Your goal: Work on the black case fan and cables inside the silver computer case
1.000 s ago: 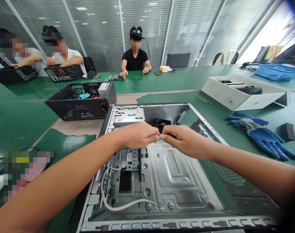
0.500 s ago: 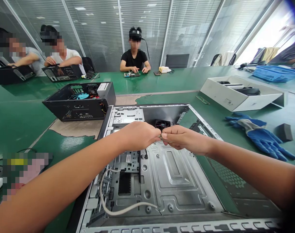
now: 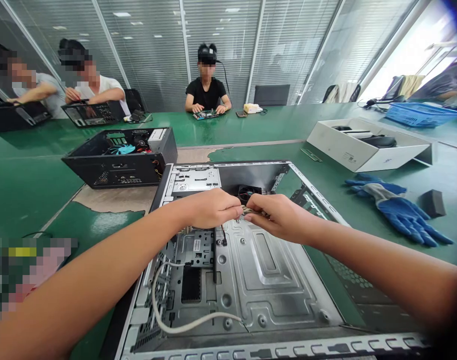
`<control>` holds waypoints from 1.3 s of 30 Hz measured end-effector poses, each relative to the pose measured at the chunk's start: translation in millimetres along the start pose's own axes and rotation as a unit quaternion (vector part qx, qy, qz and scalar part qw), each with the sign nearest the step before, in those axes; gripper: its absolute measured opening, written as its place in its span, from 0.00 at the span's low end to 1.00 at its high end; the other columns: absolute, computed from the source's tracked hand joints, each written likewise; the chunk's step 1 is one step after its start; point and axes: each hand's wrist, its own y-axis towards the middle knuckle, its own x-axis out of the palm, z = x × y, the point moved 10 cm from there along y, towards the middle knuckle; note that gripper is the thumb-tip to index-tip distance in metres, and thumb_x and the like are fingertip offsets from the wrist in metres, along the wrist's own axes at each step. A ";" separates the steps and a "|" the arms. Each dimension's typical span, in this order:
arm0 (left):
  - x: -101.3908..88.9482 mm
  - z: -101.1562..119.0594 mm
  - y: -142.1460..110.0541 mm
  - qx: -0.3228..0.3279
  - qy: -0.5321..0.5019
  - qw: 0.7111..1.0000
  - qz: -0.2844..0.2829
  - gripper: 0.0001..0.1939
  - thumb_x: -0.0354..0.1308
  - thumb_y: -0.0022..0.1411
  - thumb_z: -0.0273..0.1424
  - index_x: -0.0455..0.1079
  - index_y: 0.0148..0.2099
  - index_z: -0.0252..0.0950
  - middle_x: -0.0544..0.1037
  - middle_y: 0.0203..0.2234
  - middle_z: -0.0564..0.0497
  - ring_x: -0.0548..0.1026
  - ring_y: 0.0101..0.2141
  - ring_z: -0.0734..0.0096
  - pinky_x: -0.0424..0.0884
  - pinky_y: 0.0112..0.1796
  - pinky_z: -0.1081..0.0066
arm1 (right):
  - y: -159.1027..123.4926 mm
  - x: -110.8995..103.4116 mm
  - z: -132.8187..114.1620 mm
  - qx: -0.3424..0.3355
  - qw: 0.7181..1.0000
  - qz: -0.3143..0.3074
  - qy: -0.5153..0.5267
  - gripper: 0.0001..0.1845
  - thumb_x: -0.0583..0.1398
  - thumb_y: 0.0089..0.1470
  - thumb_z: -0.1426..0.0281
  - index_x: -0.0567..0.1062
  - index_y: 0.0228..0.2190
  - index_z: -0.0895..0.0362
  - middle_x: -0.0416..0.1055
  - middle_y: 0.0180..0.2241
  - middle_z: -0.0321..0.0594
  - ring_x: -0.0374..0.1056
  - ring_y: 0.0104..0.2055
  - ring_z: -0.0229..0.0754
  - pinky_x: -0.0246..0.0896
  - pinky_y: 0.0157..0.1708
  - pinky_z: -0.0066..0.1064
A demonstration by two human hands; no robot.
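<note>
An open silver computer case (image 3: 303, 295) lies on its side in front of me. Above its far half, my left hand (image 3: 215, 207) is closed in a pinch on a thin bundle of light and dark wires (image 3: 250, 210). Close beside it on the right, my right hand (image 3: 277, 215) grips the same wires with thumb and fingers. The fingers hide most of the bundle. Behind my hands a small black fan (image 3: 249, 191) shows at the case's far wall. A thick white cable (image 3: 186, 327) curves loosely across the case floor at the near left.
A black computer case (image 3: 119, 167) stands at back left on torn brown cardboard (image 3: 111, 200). To the right are a white box (image 3: 367, 152), blue-and-grey gloves (image 3: 397, 212) and a dark grey block (image 3: 433, 203). Several people sit across the green table, one touching a circuit board (image 3: 206, 115).
My right hand has opened out slightly from my left, and more of the wire bundle shows between them. The view has shifted a little. Across the table, a person's circuit board has turned slightly.
</note>
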 end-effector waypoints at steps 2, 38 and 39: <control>2.8 -2.3 1.2 -0.002 0.020 1.000 -0.009 0.17 0.43 0.71 0.37 0.67 0.34 0.36 0.72 0.26 0.51 0.67 0.27 0.73 0.58 0.30 0.70 | 0.3 1.6 0.3 -0.001 1.000 -0.007 -0.027 0.11 0.52 0.62 0.63 0.62 0.28 0.54 0.62 0.23 0.33 0.55 0.24 0.37 0.46 0.27 0.30; 5.8 1.0 2.8 -0.012 -0.079 0.996 -0.026 0.19 0.40 0.71 0.41 0.59 0.31 0.37 0.66 0.25 0.53 0.64 0.27 0.72 0.59 0.31 0.71 | -19.5 -7.3 -46.4 -0.201 0.916 0.133 -0.322 0.16 0.49 0.65 0.77 0.71 0.28 0.59 0.67 0.25 0.39 0.55 0.25 0.39 0.46 0.28 0.33; 5.1 1.7 3.1 -0.010 -0.049 0.999 -0.020 0.19 0.39 0.71 0.41 0.59 0.31 0.37 0.67 0.25 0.53 0.64 0.27 0.72 0.59 0.30 0.71 | -17.8 -5.5 -42.4 -0.192 0.924 0.125 -0.308 0.17 0.49 0.66 0.75 0.70 0.27 0.58 0.66 0.24 0.38 0.54 0.24 0.38 0.45 0.28 0.33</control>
